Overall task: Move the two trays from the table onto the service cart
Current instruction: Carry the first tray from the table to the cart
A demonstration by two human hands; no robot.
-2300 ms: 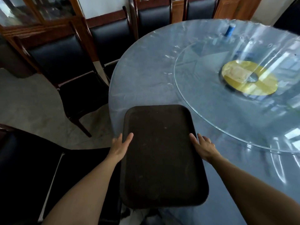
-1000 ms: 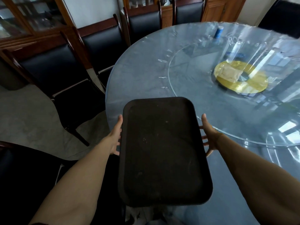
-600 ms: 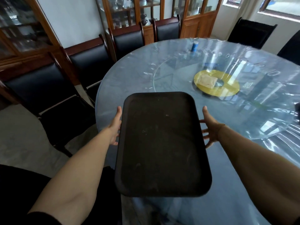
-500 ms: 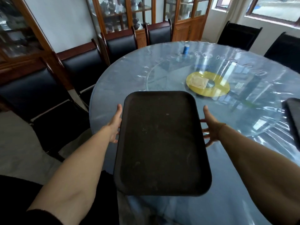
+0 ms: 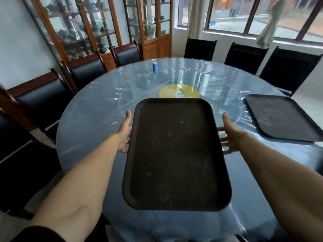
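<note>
Dark brown and rectangular, the plastic tray in hand [image 5: 175, 154] is held level above the near edge of the round, plastic-covered worktop [image 5: 90, 123], one hand at each long side. The left hand [image 5: 125, 135] has its thumb on the rim and its fingers hidden beneath; the right hand [image 5: 230, 137] cups the opposite side, fingers spread under it. To carry it well, I judge it best to keep both grips opposite each other, hold it flat, and turn the whole body toward the cart, which is not in view. A second dark tray [image 5: 279, 117] lies flat at the worktop's right edge. Black wood-framed chairs [image 5: 40, 103] ring the worktop; glazed wooden cabinets [image 5: 97, 28] and windows [image 5: 262, 16] stand behind. A small blue canister [image 5: 154, 66] sits near the far edge.
</note>
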